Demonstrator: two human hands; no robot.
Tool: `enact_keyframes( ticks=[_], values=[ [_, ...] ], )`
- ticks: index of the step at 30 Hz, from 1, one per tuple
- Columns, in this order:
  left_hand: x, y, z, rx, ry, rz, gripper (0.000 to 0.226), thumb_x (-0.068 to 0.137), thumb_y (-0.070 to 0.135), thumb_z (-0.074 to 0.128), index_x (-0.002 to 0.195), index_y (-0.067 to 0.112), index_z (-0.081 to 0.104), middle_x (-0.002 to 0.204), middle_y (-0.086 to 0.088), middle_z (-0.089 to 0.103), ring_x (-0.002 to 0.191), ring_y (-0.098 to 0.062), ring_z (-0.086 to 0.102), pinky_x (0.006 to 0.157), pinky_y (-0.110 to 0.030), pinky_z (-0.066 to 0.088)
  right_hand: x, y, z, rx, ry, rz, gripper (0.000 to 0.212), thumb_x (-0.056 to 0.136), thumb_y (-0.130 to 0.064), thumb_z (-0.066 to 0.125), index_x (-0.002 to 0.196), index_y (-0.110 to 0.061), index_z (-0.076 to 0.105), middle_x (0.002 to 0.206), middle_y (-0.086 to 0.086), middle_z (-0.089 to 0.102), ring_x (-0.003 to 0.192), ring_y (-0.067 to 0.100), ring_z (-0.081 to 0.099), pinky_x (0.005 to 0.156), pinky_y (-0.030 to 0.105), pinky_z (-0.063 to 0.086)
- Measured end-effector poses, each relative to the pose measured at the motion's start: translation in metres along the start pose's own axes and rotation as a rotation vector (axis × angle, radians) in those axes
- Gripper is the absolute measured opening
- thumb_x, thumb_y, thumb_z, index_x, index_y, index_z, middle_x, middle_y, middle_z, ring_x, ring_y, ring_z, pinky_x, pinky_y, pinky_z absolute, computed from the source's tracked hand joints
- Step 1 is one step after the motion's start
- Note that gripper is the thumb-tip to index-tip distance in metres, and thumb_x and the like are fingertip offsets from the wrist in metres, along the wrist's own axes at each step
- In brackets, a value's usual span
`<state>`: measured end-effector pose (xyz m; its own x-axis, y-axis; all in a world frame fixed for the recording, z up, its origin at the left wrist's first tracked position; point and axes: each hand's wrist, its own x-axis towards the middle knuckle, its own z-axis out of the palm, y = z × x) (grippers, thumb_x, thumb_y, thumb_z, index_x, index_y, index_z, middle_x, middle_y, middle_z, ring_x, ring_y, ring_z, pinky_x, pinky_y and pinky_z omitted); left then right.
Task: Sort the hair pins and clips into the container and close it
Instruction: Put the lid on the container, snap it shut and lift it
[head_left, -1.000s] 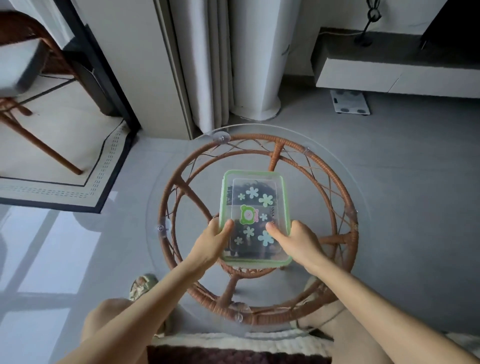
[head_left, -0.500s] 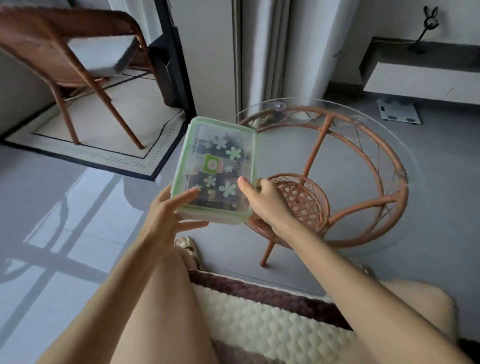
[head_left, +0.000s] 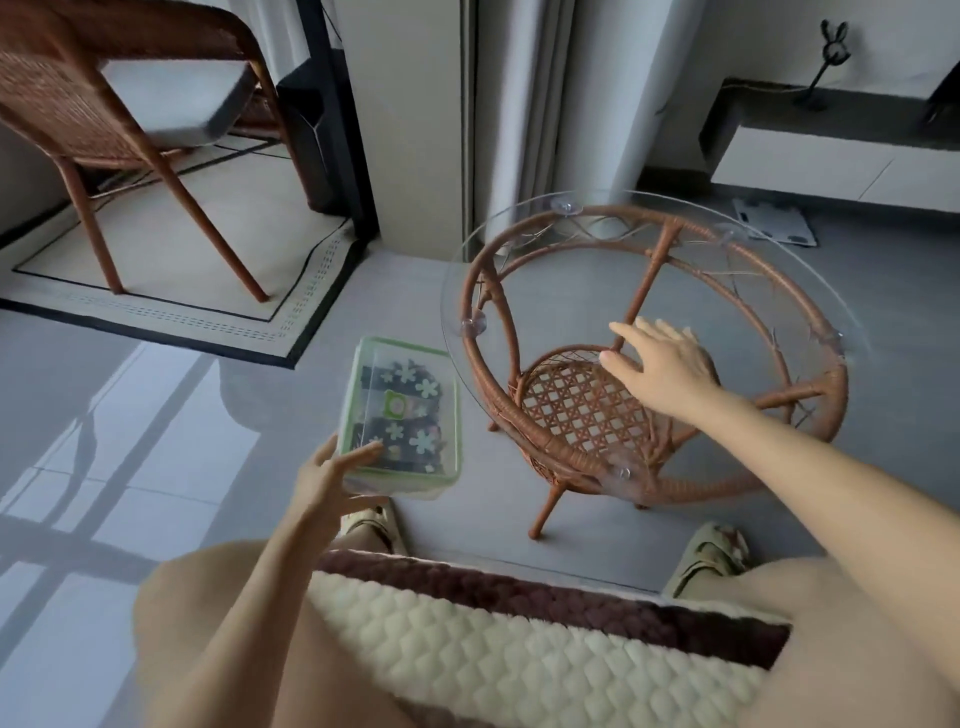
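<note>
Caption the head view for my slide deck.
Left hand holds closed green-rimmed clear plastic container; open right hand hovers over round glass-topped rattan table.

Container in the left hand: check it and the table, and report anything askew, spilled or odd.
Nothing has spilled. The lidded container is off the glass table, held out over the floor by the left hand alone at one end, so it tilts slightly. The right hand hovers open above the table. No loose pins or clips show.

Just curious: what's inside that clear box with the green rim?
Through the flower-printed lid of the clear green-rimmed plastic box, held by the left hand, dark jumbled pieces show. Lid stickers and glare hide what they are.
</note>
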<state>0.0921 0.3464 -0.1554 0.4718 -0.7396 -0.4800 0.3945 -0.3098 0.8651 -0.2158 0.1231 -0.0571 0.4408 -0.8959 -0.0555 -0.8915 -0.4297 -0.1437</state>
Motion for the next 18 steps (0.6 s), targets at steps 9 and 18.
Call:
enact_keyframes(
  ticks=[9, 18],
  values=[
    [0.088, -0.07, 0.063, 0.031, -0.298, -0.214, 0.049, 0.06, 0.028, 0.08, 0.106, 0.029, 0.066, 0.104, -0.007, 0.072, 0.095, -0.03, 0.069, 0.07, -0.044, 0.057, 0.019, 0.057, 0.014, -0.101, -0.056, -0.174, 0.063, 0.088, -0.065, 0.017, 0.142, -0.034, 0.027, 0.153, -0.004, 0.023, 0.144, 0.02, 0.012, 0.117, 0.05, 0.002],
    [0.152, -0.085, 0.173, 0.063, -0.475, -0.202, 0.036, 0.072, 0.019, 0.074, 0.107, 0.02, 0.067, 0.103, -0.006, 0.072, 0.09, -0.028, 0.07, 0.068, -0.045, 0.06, 0.034, 0.074, 0.021, -0.026, -0.008, -0.209, 0.061, 0.087, -0.059, 0.018, 0.141, -0.033, 0.029, 0.152, -0.008, 0.024, 0.143, 0.017, 0.013, 0.117, 0.049, 0.005]
  ],
)
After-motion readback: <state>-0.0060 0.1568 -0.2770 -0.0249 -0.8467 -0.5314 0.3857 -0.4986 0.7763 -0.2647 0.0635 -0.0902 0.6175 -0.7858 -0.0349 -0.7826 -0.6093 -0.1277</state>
